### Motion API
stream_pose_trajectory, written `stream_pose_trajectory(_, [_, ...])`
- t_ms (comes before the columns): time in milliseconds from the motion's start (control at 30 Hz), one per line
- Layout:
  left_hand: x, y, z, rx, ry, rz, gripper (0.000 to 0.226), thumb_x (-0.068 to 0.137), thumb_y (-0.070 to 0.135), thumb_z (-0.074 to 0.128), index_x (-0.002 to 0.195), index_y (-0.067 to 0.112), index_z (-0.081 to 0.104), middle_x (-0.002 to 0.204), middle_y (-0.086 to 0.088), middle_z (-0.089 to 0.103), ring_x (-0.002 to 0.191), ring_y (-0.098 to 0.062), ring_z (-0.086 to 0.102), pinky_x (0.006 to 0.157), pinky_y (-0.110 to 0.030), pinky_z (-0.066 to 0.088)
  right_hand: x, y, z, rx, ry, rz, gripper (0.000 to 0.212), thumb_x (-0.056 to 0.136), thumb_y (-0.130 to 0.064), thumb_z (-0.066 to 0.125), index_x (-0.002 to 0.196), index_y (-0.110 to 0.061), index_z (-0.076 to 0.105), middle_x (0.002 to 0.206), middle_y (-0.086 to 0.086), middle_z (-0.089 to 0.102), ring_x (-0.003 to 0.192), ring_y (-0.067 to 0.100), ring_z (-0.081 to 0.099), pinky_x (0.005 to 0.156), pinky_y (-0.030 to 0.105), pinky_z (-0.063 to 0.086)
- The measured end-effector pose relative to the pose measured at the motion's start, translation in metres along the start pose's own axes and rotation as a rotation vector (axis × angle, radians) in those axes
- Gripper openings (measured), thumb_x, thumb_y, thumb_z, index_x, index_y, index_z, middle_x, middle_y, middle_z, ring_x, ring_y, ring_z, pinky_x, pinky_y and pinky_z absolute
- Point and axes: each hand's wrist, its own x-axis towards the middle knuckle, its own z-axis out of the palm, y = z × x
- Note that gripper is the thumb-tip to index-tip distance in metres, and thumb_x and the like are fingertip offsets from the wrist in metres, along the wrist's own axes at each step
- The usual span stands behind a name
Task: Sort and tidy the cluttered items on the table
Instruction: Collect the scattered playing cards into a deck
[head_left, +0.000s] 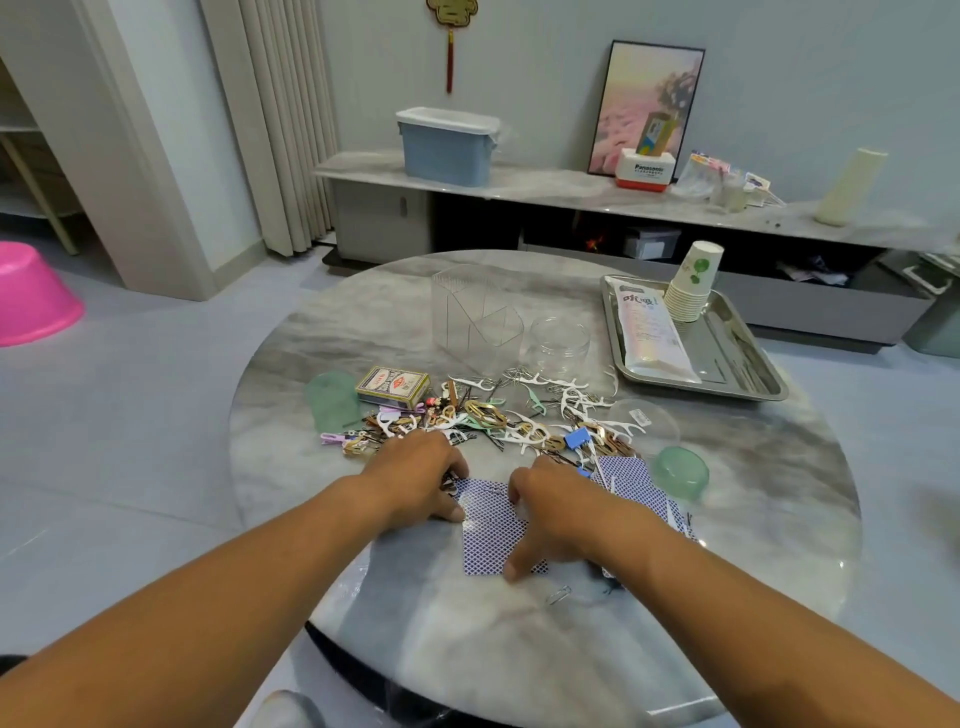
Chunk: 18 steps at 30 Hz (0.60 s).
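Observation:
A stack of blue-backed playing cards (488, 535) lies on the round marble table (519, 649) in front of me. My left hand (421, 483) holds the stack's far left corner, its thumb against the left edge and its fingers curled down. My right hand (556, 514) spans the stack, with its thumb on the near edge and a finger at the far edge. More loose cards (636, 483) lie fanned under and beside my right wrist. Behind my hands spreads a pile of floss picks, hair clips and binder clips (519, 421). The card box (393, 387) sits at the pile's left.
A clear divided holder (475, 312) and a clear jar (561, 338) stand behind the pile. Green lids (332, 400) (680, 470) flank it, and a clear lid (644, 421) lies on the right. A steel tray (748, 364) holds paper cups (693, 283) and a packet (652, 327). A paper clip (558, 595) lies near.

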Motion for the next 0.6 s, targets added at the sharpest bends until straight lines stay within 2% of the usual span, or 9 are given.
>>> stream_pose_trajectory(67, [-0.001,0.0,0.0,-0.016,-0.008,-0.012,0.056,0.073,0.05,0.085,0.123,0.031,0.068,0.122,0.007,0.063,0.116,-0.018,0.056,0.095,-0.035,0.047,0.0,-0.003,0.006,-0.021,-0.007,-0.02,0.079,0.064,-0.049,0.092,0.127,-0.017,0.054,0.128,0.006,0.045,0.118,0.026,0.047,0.096,0.039,0.048])
stream_pose_trajectory(167, [-0.001,0.002,-0.001,-0.046,-0.05,-0.025,0.055,0.07,0.047,0.087,0.119,0.031,0.068,0.121,0.007,0.063,0.115,-0.018,0.056,0.093,-0.033,0.046,0.0,-0.007,0.005,0.006,-0.009,-0.027,0.058,0.07,-0.043,0.09,0.116,-0.016,0.066,0.125,0.007,0.044,0.115,0.025,0.048,0.095,0.038,0.048])
stream_pose_trajectory(233, [-0.001,0.003,-0.001,-0.052,-0.081,-0.022,0.054,0.068,0.047,0.088,0.116,0.031,0.069,0.119,0.009,0.063,0.113,-0.017,0.056,0.092,-0.032,0.045,0.003,-0.006,0.004,0.039,0.003,-0.024,0.046,0.071,-0.037,0.091,0.105,-0.017,0.067,0.123,0.007,0.045,0.111,0.025,0.05,0.092,0.037,0.048])
stream_pose_trajectory(300, [-0.003,0.005,-0.002,-0.062,-0.117,-0.011,0.052,0.069,0.046,0.088,0.115,0.03,0.07,0.117,0.01,0.063,0.11,-0.016,0.056,0.093,-0.031,0.046,0.006,-0.003,0.006,0.091,0.041,-0.008,0.055,0.07,-0.034,0.092,0.111,-0.019,0.058,0.125,0.007,0.047,0.111,0.026,0.053,0.088,0.035,0.048])
stream_pose_trajectory(367, [-0.006,0.005,-0.003,-0.085,-0.142,0.008,0.045,0.073,0.043,0.087,0.113,0.03,0.071,0.115,0.01,0.063,0.108,-0.015,0.057,0.093,-0.031,0.047,0.009,0.0,0.007,0.141,0.064,0.006,0.076,0.067,-0.034,0.093,0.13,-0.02,0.052,0.131,0.006,0.047,0.116,0.027,0.054,0.09,0.034,0.048])
stream_pose_trajectory(433, [-0.009,0.006,-0.003,-0.117,-0.155,0.017,0.044,0.074,0.04,0.087,0.113,0.031,0.07,0.116,0.01,0.064,0.109,-0.014,0.056,0.094,-0.031,0.047,0.011,0.002,0.006,0.144,0.055,0.026,0.082,0.066,-0.037,0.094,0.136,-0.02,0.053,0.134,0.007,0.048,0.117,0.026,0.055,0.093,0.034,0.049])
stream_pose_trajectory(500, [-0.011,0.008,-0.004,-0.118,-0.17,0.025,0.057,0.071,0.043,0.088,0.121,0.033,0.063,0.12,0.011,0.06,0.112,-0.013,0.054,0.099,-0.034,0.044,0.015,-0.001,0.006,0.104,0.034,0.043,0.072,0.066,-0.04,0.093,0.126,-0.017,0.062,0.131,0.009,0.051,0.114,0.026,0.056,0.093,0.035,0.051])
stream_pose_trajectory(567, [-0.011,0.01,-0.004,-0.064,-0.18,0.036,0.069,0.068,0.049,0.088,0.128,0.034,0.057,0.125,0.009,0.056,0.115,-0.014,0.051,0.102,-0.038,0.042,0.016,-0.006,0.004,0.071,0.012,0.075,0.054,0.066,-0.043,0.093,0.101,-0.012,0.067,0.123,0.01,0.051,0.11,0.027,0.054,0.085,0.034,0.049])
stream_pose_trajectory(600, [-0.011,0.011,-0.004,-0.036,-0.175,0.038,0.069,0.069,0.05,0.087,0.129,0.034,0.057,0.125,0.008,0.055,0.116,-0.015,0.05,0.103,-0.039,0.042,0.016,-0.009,0.003,0.058,0.003,0.09,0.05,0.066,-0.045,0.092,0.088,-0.011,0.062,0.117,0.01,0.05,0.109,0.028,0.052,0.08,0.033,0.045])
